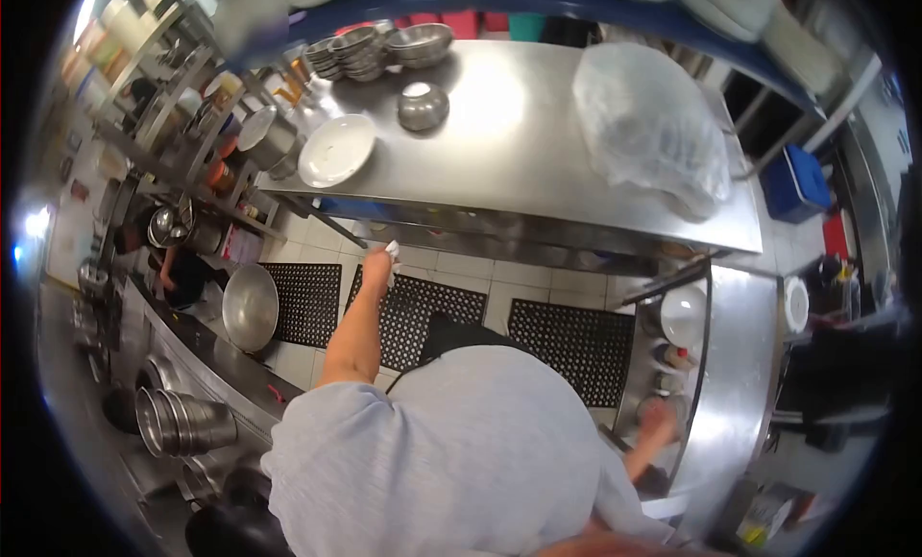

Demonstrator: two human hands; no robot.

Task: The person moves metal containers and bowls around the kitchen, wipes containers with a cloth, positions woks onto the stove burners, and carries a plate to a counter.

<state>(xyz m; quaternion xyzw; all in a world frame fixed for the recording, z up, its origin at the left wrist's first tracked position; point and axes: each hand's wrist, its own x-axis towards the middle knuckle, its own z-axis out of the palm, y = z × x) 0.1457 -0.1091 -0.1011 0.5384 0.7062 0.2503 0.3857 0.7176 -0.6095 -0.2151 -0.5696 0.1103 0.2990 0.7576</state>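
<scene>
My left hand (377, 268) hangs in front of the steel table, its fingers closed around a crumpled white cloth or paper (392, 251); which of the two I cannot tell. Low on the right, my right hand (659, 423) is smeared by motion. It is close to the shelf under the right counter, where a red-topped bottle (676, 357) and a white bowl (683, 315) stand. Whether its fingers touch anything there cannot be made out.
On the steel table (519, 163) are a white oval plate (336, 151), a metal bowl (423, 107), stacked metal bowls (357, 54) and a large plastic bag (653, 125). Black rubber mats (571, 346) cover floor tiles. Another person (178, 269) is at the far left, near a big metal basin (250, 307).
</scene>
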